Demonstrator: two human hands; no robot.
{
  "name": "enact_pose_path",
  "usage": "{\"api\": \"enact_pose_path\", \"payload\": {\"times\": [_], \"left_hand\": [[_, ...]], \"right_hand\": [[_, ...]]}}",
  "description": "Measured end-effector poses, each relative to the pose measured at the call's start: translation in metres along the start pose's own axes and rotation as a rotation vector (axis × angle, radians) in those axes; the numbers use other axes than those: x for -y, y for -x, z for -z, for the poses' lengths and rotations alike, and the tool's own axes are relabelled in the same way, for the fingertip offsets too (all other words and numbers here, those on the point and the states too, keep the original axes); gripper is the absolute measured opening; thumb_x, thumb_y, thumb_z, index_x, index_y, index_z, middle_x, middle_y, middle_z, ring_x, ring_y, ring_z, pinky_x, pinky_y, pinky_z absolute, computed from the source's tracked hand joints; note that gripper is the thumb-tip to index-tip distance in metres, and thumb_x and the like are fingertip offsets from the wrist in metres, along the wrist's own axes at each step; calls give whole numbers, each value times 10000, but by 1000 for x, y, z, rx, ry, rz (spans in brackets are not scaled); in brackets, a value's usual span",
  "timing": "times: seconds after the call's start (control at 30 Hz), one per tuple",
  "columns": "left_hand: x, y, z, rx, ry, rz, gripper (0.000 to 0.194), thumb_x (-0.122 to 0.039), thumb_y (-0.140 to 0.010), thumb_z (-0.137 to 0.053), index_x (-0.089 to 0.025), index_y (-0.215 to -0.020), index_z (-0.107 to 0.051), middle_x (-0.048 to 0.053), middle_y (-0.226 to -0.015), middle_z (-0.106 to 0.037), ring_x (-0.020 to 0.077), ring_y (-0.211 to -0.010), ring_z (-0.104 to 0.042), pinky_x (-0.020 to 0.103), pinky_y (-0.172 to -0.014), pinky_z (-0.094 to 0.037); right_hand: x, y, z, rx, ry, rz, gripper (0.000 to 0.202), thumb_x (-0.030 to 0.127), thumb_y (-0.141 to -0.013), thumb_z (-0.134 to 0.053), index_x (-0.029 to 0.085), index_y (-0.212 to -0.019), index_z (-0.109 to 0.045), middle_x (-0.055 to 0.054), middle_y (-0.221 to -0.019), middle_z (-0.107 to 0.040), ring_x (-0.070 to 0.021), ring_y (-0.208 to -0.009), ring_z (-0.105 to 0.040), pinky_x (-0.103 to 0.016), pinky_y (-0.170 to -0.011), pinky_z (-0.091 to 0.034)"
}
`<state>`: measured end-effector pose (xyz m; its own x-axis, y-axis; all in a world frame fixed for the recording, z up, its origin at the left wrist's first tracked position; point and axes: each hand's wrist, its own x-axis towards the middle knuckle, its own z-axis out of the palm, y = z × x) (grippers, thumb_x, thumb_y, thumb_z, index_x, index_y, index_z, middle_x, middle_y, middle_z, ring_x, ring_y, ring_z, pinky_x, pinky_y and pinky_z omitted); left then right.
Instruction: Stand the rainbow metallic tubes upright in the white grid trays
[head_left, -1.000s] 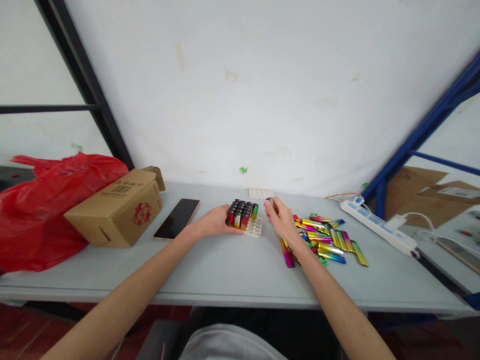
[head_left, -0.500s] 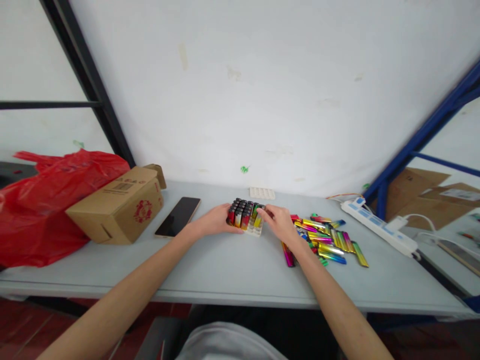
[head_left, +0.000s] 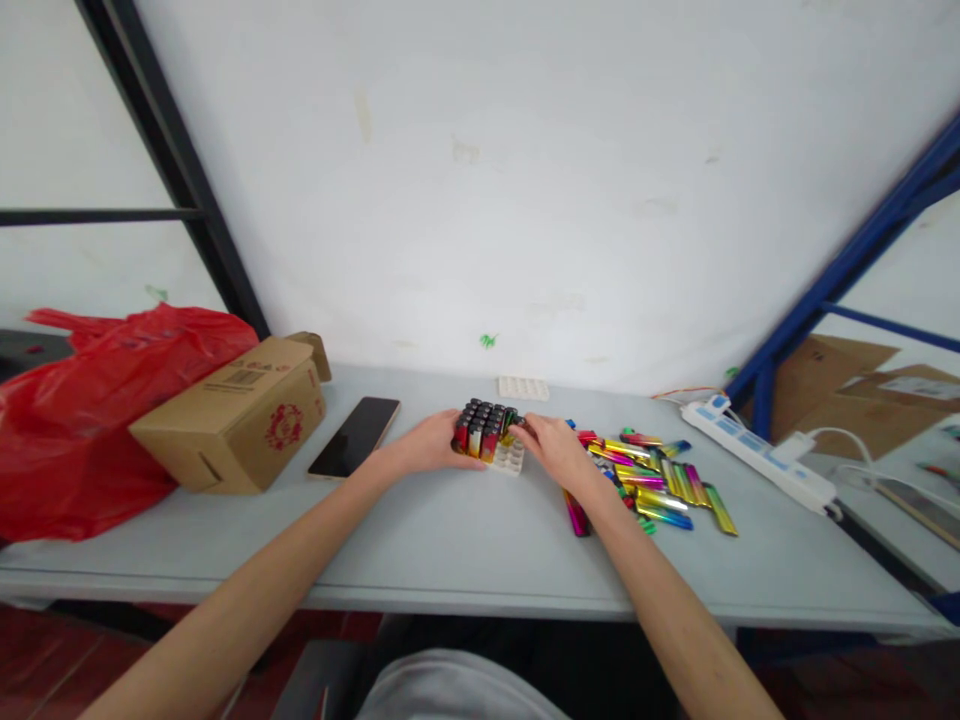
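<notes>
Several cigarette lighters [head_left: 478, 430] with black tops and shiny red, gold and silver bodies stand upright in close rows in a white tray [head_left: 510, 460]. My left hand [head_left: 433, 443] is wrapped round their left side, with the thumb along the front. At the tray's right side my right hand [head_left: 553, 447] has its fingers pinched on a lighter, mostly hidden behind the fingertips. Bare tray cells show at the front right. Right of my right hand lies a loose pile of shiny lighters [head_left: 645, 478] in gold, pink, blue and green, partly behind my forearm.
A second white tray [head_left: 523, 387] lies by the wall. Left on the grey table [head_left: 450, 540] are a phone [head_left: 355, 437], a cardboard box [head_left: 240, 415] and a red plastic bag [head_left: 97, 410]. A white power strip [head_left: 757, 455] with cables lies at the right.
My right hand has shifted slightly at the tray's right side, and the gold lighter seen under its fingers is now mostly hidden. My left hand keeps its hold on the lighters.
</notes>
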<state>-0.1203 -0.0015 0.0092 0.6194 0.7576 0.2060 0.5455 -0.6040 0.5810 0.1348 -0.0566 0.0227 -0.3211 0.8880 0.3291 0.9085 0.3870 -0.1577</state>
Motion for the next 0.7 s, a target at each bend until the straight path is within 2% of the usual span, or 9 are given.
{"api": "enact_pose_path", "payload": {"times": [0.1, 0.2, 0.33, 0.47, 0.57, 0.7], "left_hand": [[-2, 0, 2, 12, 4, -2, 685, -622, -677, -860, -218, -1206, -698, 84, -1191, -760, 316, -1061, -725, 387, -965, -569], [-3, 0, 3, 18, 8, 1, 691, -625, -677, -864, -218, -1211, -699, 83, -1206, -756, 317, -1086, -720, 384, -991, -561], [-3, 1, 3, 14, 24, 49, 743, -654, -661, -863, -219, -1239, -691, 90, -1224, -760, 329, -1093, -719, 400, -998, -567], [-3, 1, 4, 11, 19, 35, 715, -662, -659, -858, -228, -1206, -702, 85, -1244, -759, 336, -1144, -704, 401, -1047, -545], [-4, 1, 4, 22, 20, 46, 708, -661, -662, -852, -223, -1196, -696, 89, -1226, -765, 338, -1132, -709, 399, -1030, -554], [-5, 1, 5, 27, 1, 74, 700, -671, -659, -847, -222, -1172, -688, 98, -1202, -769, 339, -1077, -724, 404, -986, -575]], "right_hand": [[7, 1, 0, 34, 82, -16, 336, 444, -1103, -486, 185, -1028, -688, -103, -960, -785, -234, -880, -721, -320, -826, -419], [2, 1, -1, 51, 30, -8, 361, 489, -1075, -536, 190, -965, -705, -86, -894, -780, -232, -848, -715, -326, -827, -417], [-36, 4, 7, -76, -81, -40, 367, 447, -1101, -472, 200, -976, -714, -64, -892, -758, -217, -855, -692, -325, -830, -439], [-87, 15, 18, -150, -42, -146, 217, 355, -1034, -600, 198, -1018, -748, -100, -1049, -751, -243, -1009, -679, -362, -926, -480], [-112, 25, 21, -102, -99, -174, 211, 333, -954, -712, 206, -1112, -773, -111, -1148, -756, -260, -1099, -683, -385, -991, -491], [-118, 28, 23, 18, -146, -181, 236, 369, -932, -745, 202, -1085, -811, -116, -1099, -788, -282, -1042, -717, -386, -943, -514]]}}
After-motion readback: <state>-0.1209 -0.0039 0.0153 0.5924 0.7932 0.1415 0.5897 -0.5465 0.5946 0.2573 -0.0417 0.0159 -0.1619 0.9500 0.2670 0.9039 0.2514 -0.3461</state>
